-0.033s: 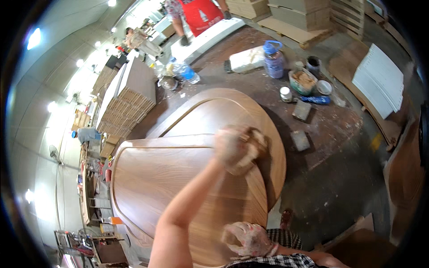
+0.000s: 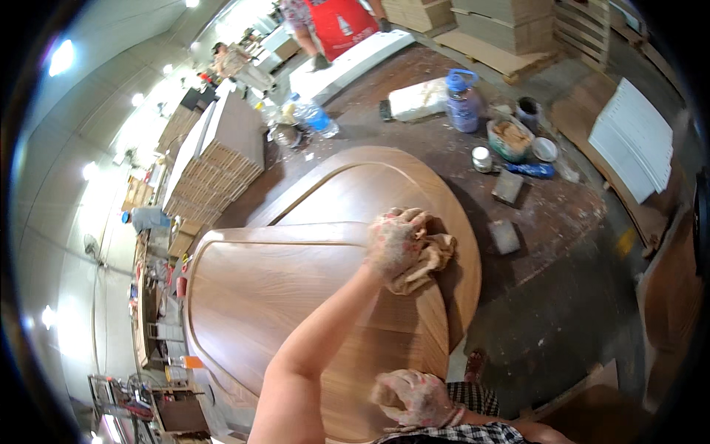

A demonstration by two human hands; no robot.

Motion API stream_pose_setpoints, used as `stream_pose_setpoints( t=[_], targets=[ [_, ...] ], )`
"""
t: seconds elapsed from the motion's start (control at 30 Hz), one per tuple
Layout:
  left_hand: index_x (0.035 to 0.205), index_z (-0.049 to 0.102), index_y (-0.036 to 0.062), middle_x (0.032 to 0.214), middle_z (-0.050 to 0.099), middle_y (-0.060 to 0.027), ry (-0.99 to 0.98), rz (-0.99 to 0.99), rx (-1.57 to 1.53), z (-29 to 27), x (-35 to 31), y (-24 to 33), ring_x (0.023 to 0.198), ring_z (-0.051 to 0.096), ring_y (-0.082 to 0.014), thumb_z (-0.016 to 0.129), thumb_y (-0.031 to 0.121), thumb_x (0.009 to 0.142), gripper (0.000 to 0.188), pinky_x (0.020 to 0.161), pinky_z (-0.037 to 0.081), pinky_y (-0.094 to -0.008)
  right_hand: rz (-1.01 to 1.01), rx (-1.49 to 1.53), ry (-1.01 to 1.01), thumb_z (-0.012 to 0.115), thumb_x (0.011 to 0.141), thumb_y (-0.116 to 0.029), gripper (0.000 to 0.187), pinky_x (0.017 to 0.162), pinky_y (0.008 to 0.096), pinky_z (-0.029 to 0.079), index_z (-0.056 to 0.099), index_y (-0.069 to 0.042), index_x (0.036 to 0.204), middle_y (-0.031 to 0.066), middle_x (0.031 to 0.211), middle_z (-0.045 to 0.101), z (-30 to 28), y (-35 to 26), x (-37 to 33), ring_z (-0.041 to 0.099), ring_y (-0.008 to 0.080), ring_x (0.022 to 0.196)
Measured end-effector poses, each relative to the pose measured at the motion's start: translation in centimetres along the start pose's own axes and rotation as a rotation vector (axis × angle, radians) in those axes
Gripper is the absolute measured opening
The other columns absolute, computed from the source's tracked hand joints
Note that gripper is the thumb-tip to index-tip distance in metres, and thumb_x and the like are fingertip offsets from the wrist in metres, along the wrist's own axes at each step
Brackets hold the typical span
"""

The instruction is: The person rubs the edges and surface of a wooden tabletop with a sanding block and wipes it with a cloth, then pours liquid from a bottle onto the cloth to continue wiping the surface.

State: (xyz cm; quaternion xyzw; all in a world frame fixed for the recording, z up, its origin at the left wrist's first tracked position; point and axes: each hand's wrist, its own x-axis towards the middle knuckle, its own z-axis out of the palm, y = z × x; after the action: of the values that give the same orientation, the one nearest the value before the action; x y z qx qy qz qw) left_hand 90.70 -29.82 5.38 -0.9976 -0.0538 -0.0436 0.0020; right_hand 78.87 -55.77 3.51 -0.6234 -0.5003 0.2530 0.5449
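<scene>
A crumpled tan rag lies under my left hand, which wears a stained, spotted work glove. The fingers press it onto the right end of a brown wood-grain panel with a rounded outline and a grooved border. That panel overlaps a second rounded panel of the same kind, which sticks out behind and to the right. Low in the view, my gloved right hand is curled by the near edge of the front panel. Something tan shows between its fingers, too unclear to name.
Around the dark table's right side are two small blocks, a blue tube, a tub of tan paste and a purple jug. Stacked boards stand left. A person in a red apron handles a white board.
My left hand and the rag, blurred before, now show sharply, slightly farther right along the panel. My right hand stays in nearly the same place. The whole view has shifted slightly.
</scene>
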Motion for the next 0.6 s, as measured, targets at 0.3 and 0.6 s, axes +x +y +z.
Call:
stream_pose_setpoints(
  t=[0.3,0.6],
  targets=[
    [0.124,0.068,0.016,0.116,0.069,-0.0092,0.036,-0.725,0.064,1.2,-7.2,-22.3,0.109,0.065,-0.0264,0.061,0.037,0.092,0.039,0.097,0.05,-0.0413,-0.105,0.017,0.207,0.082,0.076,-0.02,0.046,0.077,0.0414,0.057,0.064,-0.007,0.116,0.0123,0.1,0.07,0.4,-2.4,0.6,0.069,0.0309,0.09],
    [0.113,0.068,0.0098,0.111,0.068,-0.0119,-0.253,-0.073,-0.054,-3.0,0.4,4.8,0.097,0.067,-0.0303,0.072,0.019,0.074,0.041,0.081,0.055,-0.0407,-0.003,-0.011,0.054,0.082,0.076,-0.023,0.05,0.08,0.0411,0.057,0.065,-0.007,0.12,0.0154,0.108,0.069,-0.7,-1.2,0.8,0.068,0.0328,0.097]
  ],
)
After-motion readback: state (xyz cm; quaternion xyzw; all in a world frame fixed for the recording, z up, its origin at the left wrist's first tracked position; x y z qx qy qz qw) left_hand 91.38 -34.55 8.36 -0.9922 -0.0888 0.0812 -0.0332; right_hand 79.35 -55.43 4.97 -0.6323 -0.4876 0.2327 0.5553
